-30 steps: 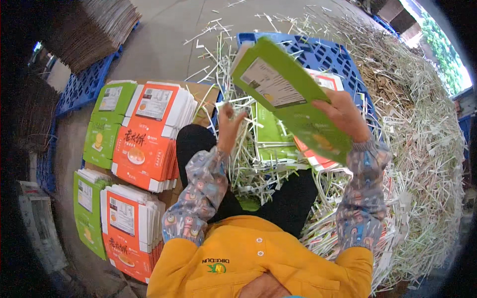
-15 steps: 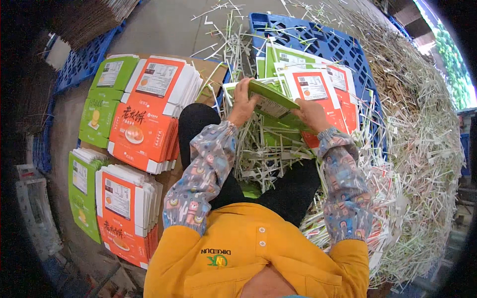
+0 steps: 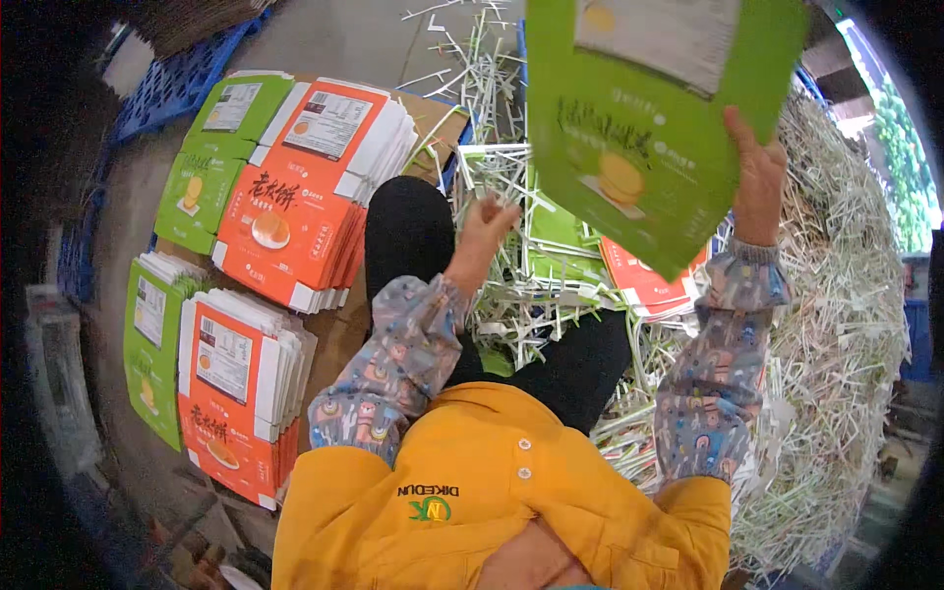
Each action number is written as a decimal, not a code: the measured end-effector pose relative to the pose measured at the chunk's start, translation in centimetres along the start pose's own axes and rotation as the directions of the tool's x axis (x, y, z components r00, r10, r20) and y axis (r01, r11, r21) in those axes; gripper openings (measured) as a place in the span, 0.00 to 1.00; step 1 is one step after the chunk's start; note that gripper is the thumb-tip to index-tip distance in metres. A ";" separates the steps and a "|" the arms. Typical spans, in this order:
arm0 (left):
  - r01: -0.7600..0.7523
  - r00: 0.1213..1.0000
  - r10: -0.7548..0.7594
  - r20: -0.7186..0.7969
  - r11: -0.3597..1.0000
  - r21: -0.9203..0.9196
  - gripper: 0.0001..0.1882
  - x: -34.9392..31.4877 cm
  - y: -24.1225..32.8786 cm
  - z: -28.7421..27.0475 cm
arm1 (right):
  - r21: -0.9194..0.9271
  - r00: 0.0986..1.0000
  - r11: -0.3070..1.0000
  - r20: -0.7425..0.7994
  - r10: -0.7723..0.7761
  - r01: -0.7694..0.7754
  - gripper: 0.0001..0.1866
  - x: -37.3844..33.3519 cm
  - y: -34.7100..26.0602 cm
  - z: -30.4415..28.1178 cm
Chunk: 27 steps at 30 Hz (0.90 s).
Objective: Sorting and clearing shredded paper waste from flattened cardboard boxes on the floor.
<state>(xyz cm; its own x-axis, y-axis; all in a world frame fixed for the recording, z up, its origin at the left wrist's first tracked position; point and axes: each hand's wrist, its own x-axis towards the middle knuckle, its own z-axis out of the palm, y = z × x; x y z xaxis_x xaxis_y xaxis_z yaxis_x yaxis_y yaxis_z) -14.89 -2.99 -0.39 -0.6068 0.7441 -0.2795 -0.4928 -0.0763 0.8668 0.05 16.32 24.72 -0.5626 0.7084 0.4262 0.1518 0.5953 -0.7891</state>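
Note:
Raised at the upper right is a green printed carton sheet (image 3: 629,128) with a pale panel and a picture of round yellow cakes. My right hand (image 3: 759,182) grips it by its right edge. My left hand (image 3: 482,236) is apart from it, empty, with loosely bent, parted fingers above the paper scraps near my left knee. Beneath the raised sheet lie a green carton sheet (image 3: 565,251) and orange carton sheets (image 3: 644,275), partly covered by it.
To my left stand stacks of green cartons (image 3: 202,187) and orange cartons (image 3: 285,211), with a nearer pair of stacks (image 3: 231,369) below. A big heap of shredded paper trimmings (image 3: 836,324) fills the right side. A blue pallet (image 3: 187,84) stands at the far left.
The green sheet, held low in both hands before, is now lifted up and right in my right hand. My left hand has let go and dropped slightly lower.

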 end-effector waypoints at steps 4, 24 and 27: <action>0.043 0.990 -0.036 0.138 0.998 -0.047 0.20 -2.8 1.8 0.3 | 0.528 0.963 0.842 -0.147 0.225 -0.116 0.16 1.3 2.6 3.3; -0.654 0.623 0.470 -0.625 0.752 -0.086 0.16 -9.5 24.0 -23.5 | 0.855 0.866 0.148 0.500 0.016 -0.496 0.13 2.6 -13.8 33.0; -0.727 0.477 0.515 -0.713 0.687 0.010 0.17 -10.0 27.7 -28.7 | 0.699 0.774 0.554 0.616 -0.145 -0.452 0.16 0.8 -15.9 35.1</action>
<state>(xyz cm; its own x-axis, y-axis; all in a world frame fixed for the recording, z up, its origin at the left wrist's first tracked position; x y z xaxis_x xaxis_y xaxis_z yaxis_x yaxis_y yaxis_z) -40.43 -31.59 14.53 -0.9873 -0.1576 0.0187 0.1088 -0.5863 0.8028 -31.30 -5.86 22.07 -0.9583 0.2281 0.1721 -0.2295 -0.2556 -0.9392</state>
